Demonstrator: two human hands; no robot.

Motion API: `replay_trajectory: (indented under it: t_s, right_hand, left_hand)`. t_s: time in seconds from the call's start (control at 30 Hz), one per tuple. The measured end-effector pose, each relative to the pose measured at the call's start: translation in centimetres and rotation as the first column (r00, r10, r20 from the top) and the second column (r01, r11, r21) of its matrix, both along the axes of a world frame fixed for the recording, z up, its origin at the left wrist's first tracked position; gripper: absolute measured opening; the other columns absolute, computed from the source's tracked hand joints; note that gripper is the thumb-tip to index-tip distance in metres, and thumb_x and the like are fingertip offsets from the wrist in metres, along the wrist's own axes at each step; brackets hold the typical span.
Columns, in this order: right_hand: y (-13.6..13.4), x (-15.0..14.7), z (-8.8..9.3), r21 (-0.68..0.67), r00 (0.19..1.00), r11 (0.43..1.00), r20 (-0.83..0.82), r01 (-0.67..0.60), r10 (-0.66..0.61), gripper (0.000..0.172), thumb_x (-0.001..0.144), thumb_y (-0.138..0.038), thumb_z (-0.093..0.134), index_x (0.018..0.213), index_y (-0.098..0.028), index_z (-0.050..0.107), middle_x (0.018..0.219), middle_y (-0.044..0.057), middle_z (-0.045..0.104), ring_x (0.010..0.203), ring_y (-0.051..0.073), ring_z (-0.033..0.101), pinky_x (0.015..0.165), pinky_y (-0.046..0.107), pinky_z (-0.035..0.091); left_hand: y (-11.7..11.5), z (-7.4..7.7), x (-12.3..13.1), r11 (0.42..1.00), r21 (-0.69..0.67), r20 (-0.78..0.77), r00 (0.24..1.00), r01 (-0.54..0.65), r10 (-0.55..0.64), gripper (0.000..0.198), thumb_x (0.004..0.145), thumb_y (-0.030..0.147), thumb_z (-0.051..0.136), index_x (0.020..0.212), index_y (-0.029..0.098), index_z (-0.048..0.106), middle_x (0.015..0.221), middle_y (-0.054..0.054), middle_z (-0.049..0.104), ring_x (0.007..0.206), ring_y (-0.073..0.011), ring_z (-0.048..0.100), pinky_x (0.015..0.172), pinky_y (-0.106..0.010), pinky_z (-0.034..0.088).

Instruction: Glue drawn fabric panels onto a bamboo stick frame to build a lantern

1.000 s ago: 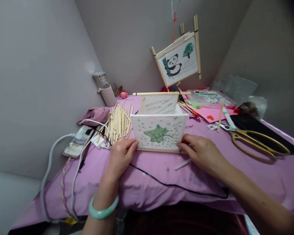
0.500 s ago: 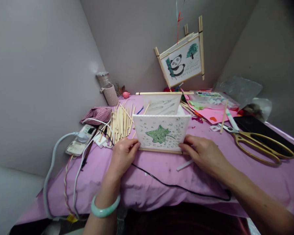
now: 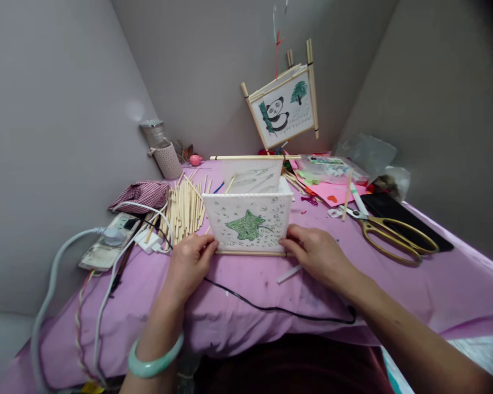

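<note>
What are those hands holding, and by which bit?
A white panel with a green leaf-like drawing: the left fingers grip its bottom left corner, the right fingers its bottom right corner.

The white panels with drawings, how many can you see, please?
3: the green leaf panel between the left hand and right hand, the grey-stroked panel behind it, and the panda panel hanging above. Others may be hidden at the sides or back.

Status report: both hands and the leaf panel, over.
Left hand and right hand gripping leaf panel by lower corners. Panel upright, drawing facing wearer. Black cable lying between panel and wearer.
</note>
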State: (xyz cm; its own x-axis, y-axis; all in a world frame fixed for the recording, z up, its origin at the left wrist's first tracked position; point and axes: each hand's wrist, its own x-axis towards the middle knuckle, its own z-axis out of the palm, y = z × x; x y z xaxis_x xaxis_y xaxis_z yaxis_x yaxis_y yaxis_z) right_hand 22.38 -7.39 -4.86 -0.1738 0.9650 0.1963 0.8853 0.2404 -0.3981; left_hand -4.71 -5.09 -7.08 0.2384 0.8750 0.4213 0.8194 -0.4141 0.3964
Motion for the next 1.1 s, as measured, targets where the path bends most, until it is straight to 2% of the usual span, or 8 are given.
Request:
replay_trajectory:
  t_s: [0.13, 0.4, 0.5, 0.73, 1.1]
  right_hand:
    - [-0.1, 0.2, 0.6, -0.028, 1.0, 0.999, -0.001, -0.017, 0.017, 0.018, 0.089, -0.024, 0.05, 0.078, -0.019, 0.063, 0.076, 0.004, 0.069, 0.07, 0.017, 0.063, 0.063, 0.025, 0.04]
    - [-0.3, 1.0, 1.2, -0.074, 0.992, 0.996, -0.116, -0.049, 0.04, 0.012, 0.085, -0.022, 0.053, 0.085, -0.02, 0.065, 0.081, 0.001, 0.071, 0.072, 0.015, 0.062, 0.063, 0.023, 0.039]
    - [-0.2, 0.8, 1.1, -0.067, 0.997, 0.997, -0.073, -0.046, 0.041, 0.011, 0.084, -0.019, 0.054, 0.082, -0.019, 0.065, 0.079, 0.002, 0.07, 0.071, 0.015, 0.062, 0.063, 0.024, 0.039]
    - [-0.3, 0.5, 0.9, -0.028, 0.999, 0.999, 0.04, -0.031, 0.032, 0.011, 0.085, -0.021, 0.054, 0.081, -0.018, 0.064, 0.078, 0.004, 0.069, 0.073, 0.017, 0.062, 0.065, 0.025, 0.038]
    - [-0.1, 0.4, 0.7, -0.048, 0.999, 0.998, 0.017, -0.034, 0.035, 0.013, 0.087, -0.021, 0.052, 0.079, -0.018, 0.062, 0.077, 0.003, 0.069, 0.072, 0.016, 0.062, 0.065, 0.023, 0.038]
  left_hand:
    - [0.0, -0.2, -0.1, 1.0, 0.001, 0.012, 1.0, -0.003, 0.003, 0.023, 0.086, 0.029, 0.052, 0.087, 0.017, 0.071, 0.077, -0.007, 0.067, 0.072, -0.0186, 0.06, 0.068, -0.03, 0.045]
    - [0.1, -0.3, -0.2, 1.0, 0.022, 0.062, 0.998, 0.019, -0.02, 0.026, 0.086, 0.032, 0.052, 0.087, 0.016, 0.072, 0.081, -0.007, 0.07, 0.076, -0.0194, 0.063, 0.071, -0.03, 0.046]
    - [0.1, -0.4, -0.3, 0.998, 0.045, 0.079, 0.996, 0.044, -0.048, 0.025, 0.086, 0.032, 0.053, 0.087, 0.015, 0.071, 0.087, -0.008, 0.072, 0.082, -0.0197, 0.065, 0.075, -0.03, 0.047]
    - [0.3, -0.5, -0.2, 0.999, 0.043, 0.05, 0.998, 0.032, -0.034, 0.026, 0.086, 0.032, 0.052, 0.086, 0.015, 0.071, 0.086, -0.007, 0.073, 0.079, -0.0202, 0.066, 0.073, -0.031, 0.049]
    - [0.4, -0.5, -0.2, 0.999, 0.025, 0.043, 0.998, 0.039, -0.04, 0.025, 0.086, 0.03, 0.05, 0.087, 0.015, 0.071, 0.086, -0.008, 0.073, 0.08, -0.0207, 0.066, 0.073, -0.031, 0.048]
